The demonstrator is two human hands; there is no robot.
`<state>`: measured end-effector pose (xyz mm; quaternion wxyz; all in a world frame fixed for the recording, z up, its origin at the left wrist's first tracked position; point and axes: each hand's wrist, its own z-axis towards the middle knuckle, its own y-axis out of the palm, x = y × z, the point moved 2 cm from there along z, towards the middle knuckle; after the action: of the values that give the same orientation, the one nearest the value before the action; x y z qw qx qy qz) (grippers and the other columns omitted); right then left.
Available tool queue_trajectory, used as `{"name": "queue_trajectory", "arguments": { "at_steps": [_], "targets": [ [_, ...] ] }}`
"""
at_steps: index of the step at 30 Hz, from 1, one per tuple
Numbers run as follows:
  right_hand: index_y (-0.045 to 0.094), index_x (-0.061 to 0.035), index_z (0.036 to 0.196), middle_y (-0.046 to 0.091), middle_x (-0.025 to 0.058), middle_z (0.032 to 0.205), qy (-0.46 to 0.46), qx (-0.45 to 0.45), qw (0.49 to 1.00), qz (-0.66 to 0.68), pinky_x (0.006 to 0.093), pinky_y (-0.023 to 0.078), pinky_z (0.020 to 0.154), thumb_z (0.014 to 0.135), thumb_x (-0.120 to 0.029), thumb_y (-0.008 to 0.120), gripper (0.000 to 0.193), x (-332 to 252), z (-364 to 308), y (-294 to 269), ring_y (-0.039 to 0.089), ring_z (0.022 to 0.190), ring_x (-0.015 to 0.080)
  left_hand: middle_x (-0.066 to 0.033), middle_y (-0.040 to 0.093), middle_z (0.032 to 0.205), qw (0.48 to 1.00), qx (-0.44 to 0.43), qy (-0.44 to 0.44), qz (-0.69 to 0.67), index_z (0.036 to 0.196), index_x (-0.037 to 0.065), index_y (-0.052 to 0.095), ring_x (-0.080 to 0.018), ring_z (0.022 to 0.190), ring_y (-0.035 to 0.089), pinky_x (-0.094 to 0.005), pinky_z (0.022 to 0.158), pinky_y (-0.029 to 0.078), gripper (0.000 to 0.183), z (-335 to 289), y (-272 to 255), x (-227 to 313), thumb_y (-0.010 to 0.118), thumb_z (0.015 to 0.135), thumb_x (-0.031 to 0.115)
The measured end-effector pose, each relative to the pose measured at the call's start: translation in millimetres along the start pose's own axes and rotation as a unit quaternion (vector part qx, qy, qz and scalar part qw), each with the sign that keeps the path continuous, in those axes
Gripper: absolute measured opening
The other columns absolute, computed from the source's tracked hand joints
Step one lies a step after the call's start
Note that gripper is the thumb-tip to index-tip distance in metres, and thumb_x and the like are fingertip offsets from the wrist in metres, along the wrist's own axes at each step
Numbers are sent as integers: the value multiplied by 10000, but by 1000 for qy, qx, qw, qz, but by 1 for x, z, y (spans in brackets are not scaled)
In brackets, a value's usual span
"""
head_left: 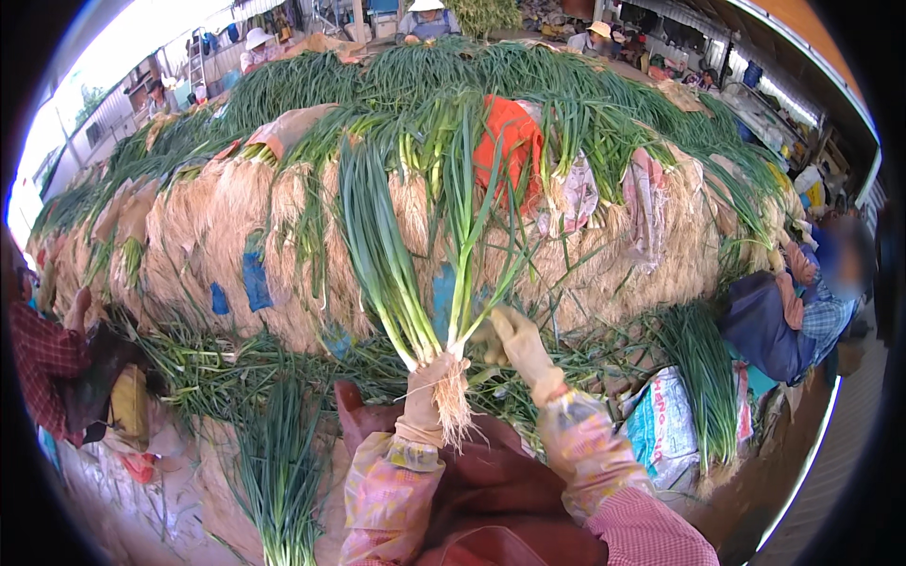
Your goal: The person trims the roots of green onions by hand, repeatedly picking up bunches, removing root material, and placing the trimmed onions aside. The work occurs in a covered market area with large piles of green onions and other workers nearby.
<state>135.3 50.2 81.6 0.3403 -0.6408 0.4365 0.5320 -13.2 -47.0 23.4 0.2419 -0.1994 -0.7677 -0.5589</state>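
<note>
My left hand [427, 394], in a pale glove, is closed round the white lower ends of a bunch of green onions [389, 250]. The long green leaves fan upward, and the tan roots [455, 401] hang beside the glove. My right hand [521, 347], gloved too, is just right of the stalks, close to an outer leaf. Its fingers are curled and partly blurred; what they pinch, if anything, I cannot make out. Both forearms wear patterned sleeve covers, above a dark red apron [491, 509].
A large heap of green onions [226, 222], roots outward, rises ahead. Loose leaves [208, 363] lie along its base. Laid bunches are at left [278, 472] and right [698, 377], the latter by a printed sack [665, 420]. Co-workers sit at left [52, 368], right [802, 302] and behind the heap.
</note>
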Motion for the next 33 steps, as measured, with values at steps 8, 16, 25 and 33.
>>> {"name": "queue_trajectory", "arguments": {
  "at_steps": [8, 16, 25, 33],
  "targets": [
    [519, -103, 1358, 673, 64, 873, -304, 98, 904, -284, 315, 518, 746, 832, -391, 731, 636, -56, 39, 45, 625, 758, 154, -79, 628, 796, 995, -82, -49, -11, 1108, -5, 571, -115, 573, 564, -221, 475, 459, 288, -7, 3, -1, 647, 896, 174],
    [647, 27, 1024, 687, 118, 855, -115, 254, 956, -87, 362, 511, 642, 871, -373, 697, 431, 13, 78, -1, 627, 680, 231, -118, 628, 833, 996, -64, -58, -35, 1154, -32, 546, -118, 529, 543, -217, 439, 440, 322, -3, 3, -3, 608, 900, 158],
    [603, -8, 887, 620, 52, 650, -90, 28, 988, 125, 216, 406, 366, 986, -244, 560, 260, -42, -41, 29, 541, 463, 85, -132, 646, 836, 994, 0, 43, -99, 1111, -51, 582, -139, 598, 595, -210, 513, 483, 303, -4, 10, 3, 627, 856, 108],
    [700, -51, 1035, 577, -16, 594, -122, 60, 989, 59, 189, 343, 346, 982, -323, 566, 308, -67, -15, 12, 454, 412, 42, -104, 632, 889, 986, -94, 4, -136, 1145, -8, 560, -141, 696, 627, -222, 585, 537, 312, -7, 5, 2, 628, 861, 102]
  ]
}}
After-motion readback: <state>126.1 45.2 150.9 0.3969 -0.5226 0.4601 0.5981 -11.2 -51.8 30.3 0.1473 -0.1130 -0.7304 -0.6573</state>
